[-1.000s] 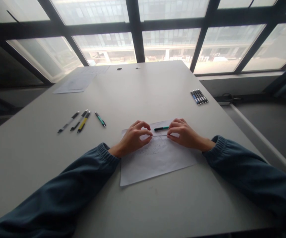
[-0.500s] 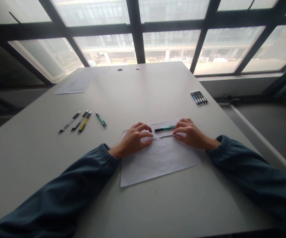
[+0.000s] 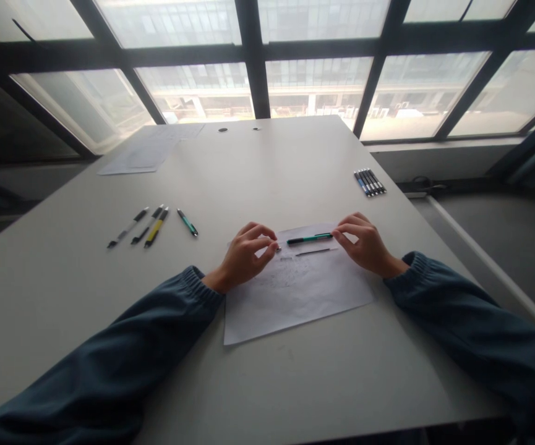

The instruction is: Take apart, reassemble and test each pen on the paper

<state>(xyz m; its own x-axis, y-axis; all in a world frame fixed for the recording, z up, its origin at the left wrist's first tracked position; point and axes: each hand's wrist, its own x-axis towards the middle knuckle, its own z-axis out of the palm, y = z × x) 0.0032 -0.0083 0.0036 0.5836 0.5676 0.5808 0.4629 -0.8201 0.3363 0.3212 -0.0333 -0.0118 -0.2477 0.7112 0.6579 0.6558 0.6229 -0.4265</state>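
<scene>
- Right hand (image 3: 363, 246), head view: thumb and index narrowed together at the right end of the teal pen (image 3: 308, 239); I can't tell if they grip it or only touch.
- Left hand (image 3: 247, 252), left of the teal pen: thumb and index nearly meeting, tiny piece (image 3: 279, 249) at the tips; too small for me to identify, grip unclear.
- Teal pen lies on the paper sheet (image 3: 304, 306), between both hands. Long axis runs left to right, right end slightly farther from me; dark end toward the left hand, clip end at the right fingertips.
- Nearer hand, I judge: right. Left fingertips sit just short of the dark end.
- Thin rod (image 3: 312, 252): just on the near side of the teal pen, apart, roughly parallel, neither hand on it.
- Edges: sheet's far edge just beyond the teal pen, near edge well toward me; white table (image 3: 267, 389) extends past both.
- Room: other teal pen (image 3: 187, 222) and yellow pen (image 3: 156, 227) well left of the teal pen, row of pens (image 3: 370, 183) beyond it to the right; I'd say the hands themselves limit sideways travel most.
</scene>
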